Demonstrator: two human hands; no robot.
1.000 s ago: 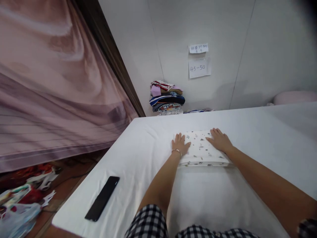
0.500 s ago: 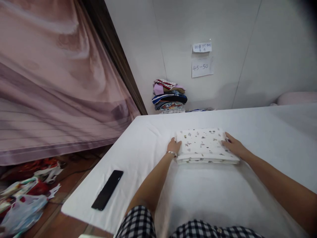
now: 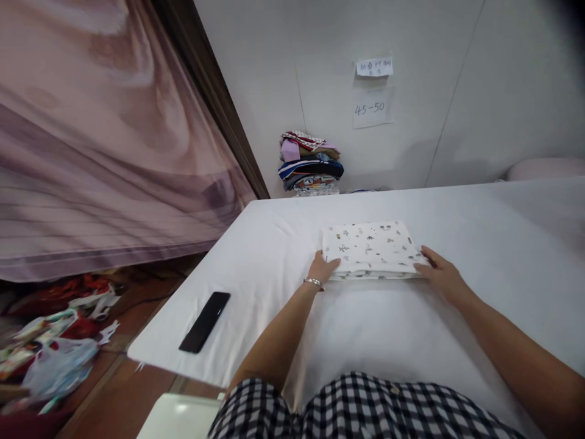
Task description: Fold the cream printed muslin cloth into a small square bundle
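Observation:
A white folded cloth (image 3: pixel 370 246) with a small scattered print lies flat on the white-covered table (image 3: pixel 274 268). Its layered edge faces me. At its near left corner is my left hand (image 3: pixel 322 266), thumb on top and the other fingers at the side, closed on the cloth; a bracelet circles that wrist. My right hand (image 3: pixel 441 272) grips the near right corner between thumb and fingers. The fingertips of both hands are partly hidden by the cloth.
A black phone (image 3: pixel 205 323) lies on the table's left part. Folded clothes (image 3: pixel 311 164) are stacked beyond the far edge, below wall notes (image 3: pixel 372 107). A pink curtain (image 3: pixel 114 134) hangs at left. Plastic bags (image 3: pixel 61 369) lie on the floor; a pale stool-like surface (image 3: pixel 180 417) stands close by.
Both hands have slid toward me along the cloth's sides to its near corners. The near edge of the cloth looks neater and thinner. The view has tilted slightly downward.

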